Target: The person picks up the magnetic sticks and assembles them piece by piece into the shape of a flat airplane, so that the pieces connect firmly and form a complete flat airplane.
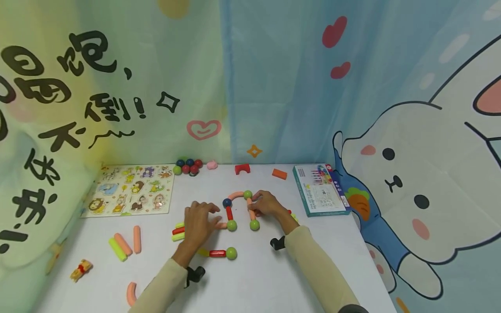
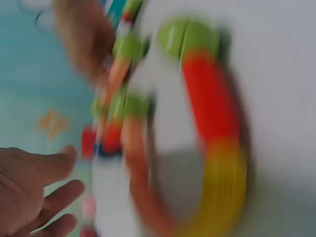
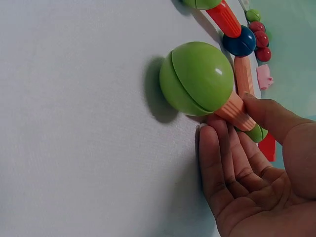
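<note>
Nearest first: red stick with green ball (image 1: 223,253) lies flat on the white table (image 1: 254,282), long axis left-right, ball end to the right, close to the left wrist and not touched. Left hand (image 1: 198,223) rests palm-down just behind it, fingers spread and fairly straight, tips at the short orange stick (image 1: 222,225) that runs left-right into a green ball (image 1: 232,225); whether they press it, can't tell. Left wrist view is motion-blurred: only loose, spread fingers (image 2: 59,197) holding nothing, and smeared sticks. Right hand (image 1: 267,203) holds the orange stick (image 1: 251,213), long axis near-far, with a green ball (image 1: 255,224) at the near end and another (image 1: 248,194) at the far end. Right wrist view shows what the head view hides: thumb (image 3: 269,116) over the stick (image 3: 236,112), fingers under it, near ball (image 3: 196,79) clear of the fingertips, resting on the table. Beyond: blue ball (image 1: 226,202), curved orange piece (image 1: 236,195), then a puzzle board (image 1: 131,189) at left and box (image 1: 322,189) at right.
</note>
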A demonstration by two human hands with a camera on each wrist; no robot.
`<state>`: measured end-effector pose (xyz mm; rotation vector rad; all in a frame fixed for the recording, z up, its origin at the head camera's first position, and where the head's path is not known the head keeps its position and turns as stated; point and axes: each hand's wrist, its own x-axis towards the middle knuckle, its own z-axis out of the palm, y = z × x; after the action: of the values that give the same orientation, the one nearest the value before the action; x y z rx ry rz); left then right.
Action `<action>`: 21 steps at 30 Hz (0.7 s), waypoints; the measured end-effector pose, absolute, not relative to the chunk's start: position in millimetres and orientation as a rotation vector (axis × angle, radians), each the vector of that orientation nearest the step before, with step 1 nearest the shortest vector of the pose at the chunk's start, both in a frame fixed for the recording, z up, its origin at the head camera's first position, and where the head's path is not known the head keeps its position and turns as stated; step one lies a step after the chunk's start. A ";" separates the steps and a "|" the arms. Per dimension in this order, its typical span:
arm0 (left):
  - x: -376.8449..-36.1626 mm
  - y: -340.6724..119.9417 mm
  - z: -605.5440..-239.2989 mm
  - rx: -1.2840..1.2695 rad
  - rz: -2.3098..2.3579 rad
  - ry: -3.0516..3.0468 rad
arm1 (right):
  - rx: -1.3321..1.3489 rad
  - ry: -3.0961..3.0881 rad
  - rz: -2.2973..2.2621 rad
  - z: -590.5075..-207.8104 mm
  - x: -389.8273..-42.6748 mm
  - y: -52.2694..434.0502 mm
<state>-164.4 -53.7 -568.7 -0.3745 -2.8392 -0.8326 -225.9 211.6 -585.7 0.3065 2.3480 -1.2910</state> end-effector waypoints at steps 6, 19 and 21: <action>-175.5 -130.3 -562.3 -0.246 -0.719 -2.994 | 0.322 2.338 -1.298 -587.7 -226.0 212.8; -181.5 -144.6 -567.0 -0.269 -0.848 -3.132 | 0.313 2.355 -1.325 -591.4 -222.3 210.0; -181.6 -128.6 -563.3 -0.329 -0.894 -3.050 | 0.319 2.358 -1.320 -591.1 -222.4 210.0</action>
<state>-181.6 -128.6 -563.3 -0.3288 -3.0501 -0.8936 -222.4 210.0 -591.1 0.3190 2.3585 -1.3204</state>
